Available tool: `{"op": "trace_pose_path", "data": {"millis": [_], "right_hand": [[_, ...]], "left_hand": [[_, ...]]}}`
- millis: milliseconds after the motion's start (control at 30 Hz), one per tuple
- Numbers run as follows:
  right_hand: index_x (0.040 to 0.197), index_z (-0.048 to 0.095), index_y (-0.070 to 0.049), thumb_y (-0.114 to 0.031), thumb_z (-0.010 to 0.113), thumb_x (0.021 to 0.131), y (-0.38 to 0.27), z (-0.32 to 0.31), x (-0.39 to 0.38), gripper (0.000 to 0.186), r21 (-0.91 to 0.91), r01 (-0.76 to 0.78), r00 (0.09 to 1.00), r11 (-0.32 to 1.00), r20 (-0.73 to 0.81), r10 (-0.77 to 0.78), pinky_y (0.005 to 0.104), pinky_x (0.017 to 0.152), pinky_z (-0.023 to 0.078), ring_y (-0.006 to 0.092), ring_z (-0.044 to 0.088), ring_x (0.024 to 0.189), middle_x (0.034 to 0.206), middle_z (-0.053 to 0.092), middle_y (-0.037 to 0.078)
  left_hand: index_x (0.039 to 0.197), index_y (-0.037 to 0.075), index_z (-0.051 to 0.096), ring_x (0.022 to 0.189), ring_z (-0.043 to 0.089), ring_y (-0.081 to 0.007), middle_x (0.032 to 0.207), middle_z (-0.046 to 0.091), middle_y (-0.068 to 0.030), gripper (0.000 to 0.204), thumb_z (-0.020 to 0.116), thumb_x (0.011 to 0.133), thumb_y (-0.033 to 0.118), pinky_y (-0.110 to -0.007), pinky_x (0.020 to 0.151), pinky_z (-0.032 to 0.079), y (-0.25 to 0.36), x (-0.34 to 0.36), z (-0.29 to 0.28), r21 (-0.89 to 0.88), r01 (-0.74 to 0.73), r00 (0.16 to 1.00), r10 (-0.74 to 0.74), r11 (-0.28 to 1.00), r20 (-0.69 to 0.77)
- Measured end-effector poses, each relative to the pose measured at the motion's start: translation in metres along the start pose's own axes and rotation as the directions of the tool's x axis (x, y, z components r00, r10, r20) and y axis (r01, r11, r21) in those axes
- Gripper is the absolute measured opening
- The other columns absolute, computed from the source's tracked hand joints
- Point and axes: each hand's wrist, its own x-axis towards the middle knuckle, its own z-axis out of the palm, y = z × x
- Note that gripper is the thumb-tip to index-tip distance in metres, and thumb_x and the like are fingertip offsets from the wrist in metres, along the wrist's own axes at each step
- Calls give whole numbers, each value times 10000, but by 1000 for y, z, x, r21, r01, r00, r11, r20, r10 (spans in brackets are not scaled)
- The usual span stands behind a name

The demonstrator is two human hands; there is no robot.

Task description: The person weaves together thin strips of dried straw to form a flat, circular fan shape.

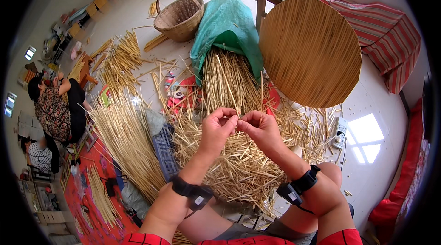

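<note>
Both of my hands meet at the middle of the view, above a heap of short cut straw (248, 171). My left hand (215, 130) pinches with thumb and forefinger at a thin straw stalk (262, 89). Against it, my right hand (262, 130) is closed in the same kind of pinch, fingertips almost touching the left's. The stalk rises upright beside the right fingers; its part between the fingertips is mostly covered. Just beyond the hands, a bundle of straw (226, 77) sticks out of a green woven sack (225, 19).
Long straw stalks (124, 139) lean across a blue plastic crate (164, 148) at left. A wicker basket (181, 17) and a round slatted board (312, 52) stand farther off. A power strip (340, 131) lies right. Two people (55, 107) sit at far left.
</note>
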Motion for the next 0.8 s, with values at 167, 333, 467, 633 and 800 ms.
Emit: {"op": "trace_pose_path", "data": {"millis": [167, 333, 467, 633, 800], "right_hand": [[825, 596, 6, -95, 631, 843, 3, 0, -1, 108, -65, 52, 998, 997, -27, -53, 182, 502, 386, 20, 493, 607, 701, 598, -10], [806, 615, -2, -103, 657, 811, -5, 5, -4, 110, -388, 124, 983, 913, -80, -167, 228, 484, 403, 52, 504, 553, 644, 603, 30], [802, 620, -8, -102, 668, 787, -4, 6, -6, 107, -508, 162, 968, 846, -85, -237, 258, 491, 426, 97, 523, 525, 635, 604, 93], [796, 619, -3, -96, 666, 790, -3, 8, -7, 105, -469, 152, 972, 870, -88, -217, 241, 491, 424, 68, 527, 546, 637, 611, 65], [784, 615, 6, -92, 669, 795, 1, 6, -3, 113, -167, 85, 990, 982, -96, -102, 209, 489, 406, 30, 516, 578, 643, 608, 16]], "left_hand": [[887, 19, 579, 616, 475, -24, 734, 546, 26, 73, 583, 831, 66, -168, 537, 373, -7, 2, 1, 16, -37, 999, 37, 999, -6], [858, 12, 566, 641, 468, -19, 743, 542, 29, 62, 570, 817, 59, -170, 559, 377, -10, 2, -3, 109, -33, 999, 33, 993, 0], [830, 12, 555, 649, 467, -22, 740, 538, 27, 41, 554, 804, 44, -171, 576, 380, -13, 3, -3, 142, -58, 998, 60, 988, -9], [795, -1, 576, 631, 517, -42, 703, 587, -7, 85, 585, 796, 84, -194, 574, 418, -18, 5, -6, 122, -64, 998, 66, 991, -16], [829, -2, 581, 640, 511, -42, 724, 576, -1, 80, 579, 813, 77, -188, 577, 411, -8, 1, 1, 34, -11, 999, 12, 999, -31]]}}
